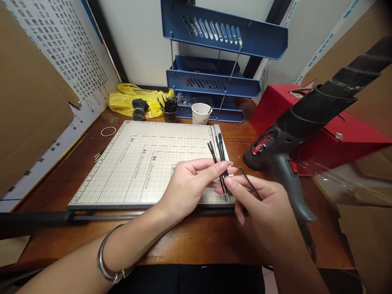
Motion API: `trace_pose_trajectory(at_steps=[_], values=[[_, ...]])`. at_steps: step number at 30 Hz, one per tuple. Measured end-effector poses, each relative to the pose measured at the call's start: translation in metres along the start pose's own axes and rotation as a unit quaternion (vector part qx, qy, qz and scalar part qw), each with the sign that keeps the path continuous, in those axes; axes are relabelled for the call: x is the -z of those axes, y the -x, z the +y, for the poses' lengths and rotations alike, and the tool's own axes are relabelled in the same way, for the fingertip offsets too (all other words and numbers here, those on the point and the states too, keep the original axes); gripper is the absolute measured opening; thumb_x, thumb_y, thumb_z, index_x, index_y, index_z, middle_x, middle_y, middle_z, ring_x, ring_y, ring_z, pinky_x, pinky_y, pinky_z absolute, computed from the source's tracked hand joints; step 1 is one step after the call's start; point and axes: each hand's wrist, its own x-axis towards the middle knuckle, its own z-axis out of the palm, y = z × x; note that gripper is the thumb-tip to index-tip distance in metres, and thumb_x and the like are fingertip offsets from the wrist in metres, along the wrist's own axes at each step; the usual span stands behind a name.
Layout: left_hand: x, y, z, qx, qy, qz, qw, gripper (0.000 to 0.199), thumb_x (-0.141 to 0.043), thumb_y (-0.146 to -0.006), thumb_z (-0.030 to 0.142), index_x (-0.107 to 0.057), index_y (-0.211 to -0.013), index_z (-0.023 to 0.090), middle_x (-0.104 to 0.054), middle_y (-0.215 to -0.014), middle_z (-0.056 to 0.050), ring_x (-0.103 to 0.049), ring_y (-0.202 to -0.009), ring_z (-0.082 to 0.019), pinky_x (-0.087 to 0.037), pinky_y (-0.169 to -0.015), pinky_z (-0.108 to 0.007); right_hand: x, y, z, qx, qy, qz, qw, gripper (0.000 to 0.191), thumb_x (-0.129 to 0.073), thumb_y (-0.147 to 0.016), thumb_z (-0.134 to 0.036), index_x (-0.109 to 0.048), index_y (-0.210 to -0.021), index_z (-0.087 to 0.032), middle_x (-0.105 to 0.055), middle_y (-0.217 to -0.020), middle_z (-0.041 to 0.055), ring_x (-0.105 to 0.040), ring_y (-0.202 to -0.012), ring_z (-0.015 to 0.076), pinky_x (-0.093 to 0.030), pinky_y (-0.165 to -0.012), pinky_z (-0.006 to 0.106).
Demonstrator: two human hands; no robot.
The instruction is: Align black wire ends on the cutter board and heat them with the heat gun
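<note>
Several thin black wires point(221, 149) are pinched between the thumb and fingers of my left hand point(196, 179), fanned out above the right end of the paper cutter board point(122, 163). My right hand point(263, 200) is closed beside it, its thumb and fingertip at the lower part of the bunch. A single black wire point(249, 181) lies across the right hand's fingers, apart from the others. Whether the right fingertips also grip the bunch is hard to see.
A bundle of black wires point(140, 109), a dark cup of wires point(170, 109) and a white paper cup point(201, 113) stand behind the board. A heat gun point(284, 134) and red box point(330, 134) are at the right. Blue tray shelves point(211, 81) rise behind; the cutter's handle point(36, 218) extends left.
</note>
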Motion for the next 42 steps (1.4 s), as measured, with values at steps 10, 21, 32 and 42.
trace_pose_trajectory(at_steps=[10, 21, 32, 42], values=[[0.005, -0.002, -0.003, -0.015, 0.009, 0.011, 1.0, 0.017, -0.08, -0.09, 0.038, -0.084, -0.093, 0.021, -0.082, -0.099, -0.005, -0.076, -0.092, -0.015, -0.058, -0.075, -0.018, 0.001, 0.0, -0.002, -0.015, 0.027, -0.015, 0.999, 0.037, -0.073, -0.085, -0.051, -0.08, -0.085, -0.015, -0.051, -0.044, -0.0026, -0.044, -0.041, 0.0073, -0.037, -0.04, 0.017], [0.006, -0.002, 0.001, -0.016, 0.019, 0.01, 1.0, 0.019, -0.08, -0.09, 0.039, -0.083, -0.1, 0.022, -0.082, -0.096, -0.003, -0.076, -0.091, -0.015, -0.057, -0.074, -0.018, 0.0, -0.001, -0.004, -0.025, 0.023, -0.021, 0.999, 0.036, -0.074, -0.084, -0.05, -0.08, -0.081, -0.014, -0.048, -0.042, -0.0031, -0.042, -0.039, 0.0055, -0.034, -0.038, 0.015], [0.006, -0.003, 0.003, 0.008, 0.029, -0.003, 1.0, 0.019, -0.08, -0.09, 0.038, -0.081, -0.089, 0.019, -0.081, -0.09, -0.001, -0.075, -0.079, -0.012, -0.057, -0.073, -0.019, 0.011, -0.005, 0.008, 0.121, 0.14, -0.056, 0.981, 0.023, -0.081, -0.08, -0.042, -0.081, -0.09, -0.021, -0.062, -0.061, -0.0015, -0.043, -0.049, 0.0078, -0.033, -0.045, 0.022], [0.004, -0.002, 0.001, 0.03, 0.025, -0.013, 0.999, 0.018, -0.082, -0.089, 0.036, -0.081, -0.09, 0.018, -0.082, -0.091, -0.003, -0.076, -0.081, -0.012, -0.057, -0.075, -0.018, 0.013, -0.011, 0.003, 0.369, 0.312, -0.01, 0.875, 0.027, -0.079, -0.086, -0.023, -0.064, -0.065, -0.015, -0.051, -0.053, -0.0065, -0.029, -0.048, 0.0032, -0.021, -0.045, 0.024]])
